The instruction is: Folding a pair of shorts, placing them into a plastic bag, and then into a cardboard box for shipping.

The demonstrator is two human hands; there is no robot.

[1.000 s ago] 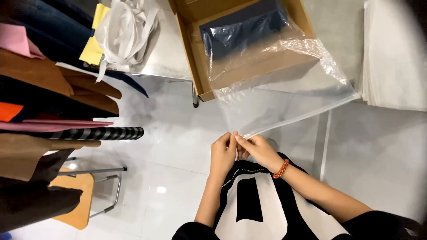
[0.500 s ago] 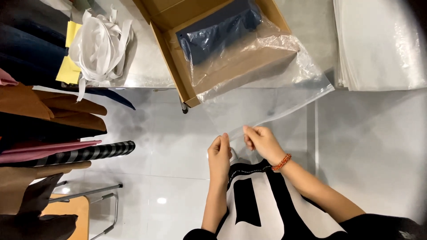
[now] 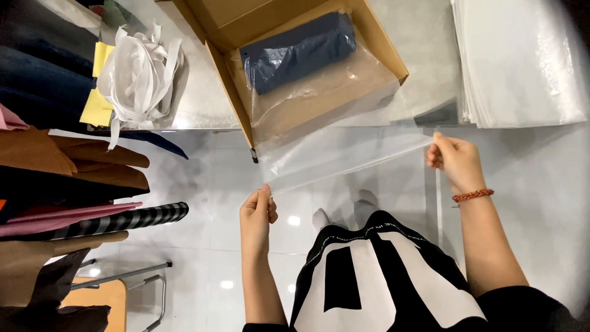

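A clear bag (image 3: 344, 157) is being held stretched between both hands, in the air just off the worktop's (image 3: 424, 55) near edge. The left hand (image 3: 257, 212) is being kept pinched shut on the bag's near left corner; the right hand (image 3: 453, 161) is being kept closed on its right corner. A second ago the hands were being held together at the chest; now they are being drawn well apart, so the bag's mouth edge is being pulled taut and flat. The bag's far end is being draped against an open box (image 3: 381, 46) with a dark folded garment (image 3: 298, 52) inside. A stack of bags (image 3: 522, 61) is lying at the worktop's right edge.
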